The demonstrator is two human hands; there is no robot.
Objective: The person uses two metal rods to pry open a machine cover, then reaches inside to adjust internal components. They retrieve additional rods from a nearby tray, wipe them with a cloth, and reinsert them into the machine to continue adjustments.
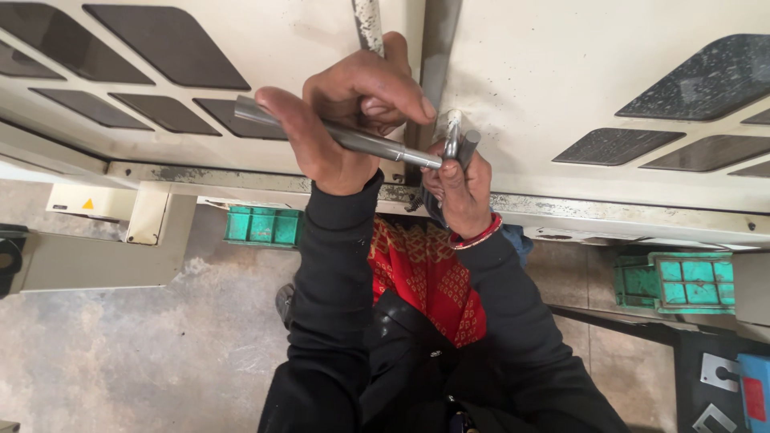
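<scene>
metal rod (345, 136), grey and slim, gripped near its middle by left hand (349, 120), fingers wrapped over the top and thumb pressed along the near side, slanting from upper left down to the right. rod's right end meeting a small metal socket piece (455, 140) pinched upright in right hand (457, 180), fingers closed around its lower part, a red bangle (477, 236) on that wrist. both hands held against the seam (433, 64) between two cream-coloured metal panels (545, 80), scuffed and dusty, each cut with dark slanted vent openings (168, 36) on the left and on the far right. a narrow speckled pipe (368, 24) rising just above the left hand. black sleeves (333, 281) running down to the near edge, with a red patterned cloth (425, 281) between them. below the panels a bare metal base rail (241, 180) running left to right, resting on green plastic blocks (261, 226), one at left centre and one at the right. grey concrete floor (144, 353) stained and dusty underneath. at the near right corner flat metal brackets (718, 373) lying on a dark mat beside a blue and red object, too cropped to identify.
</scene>
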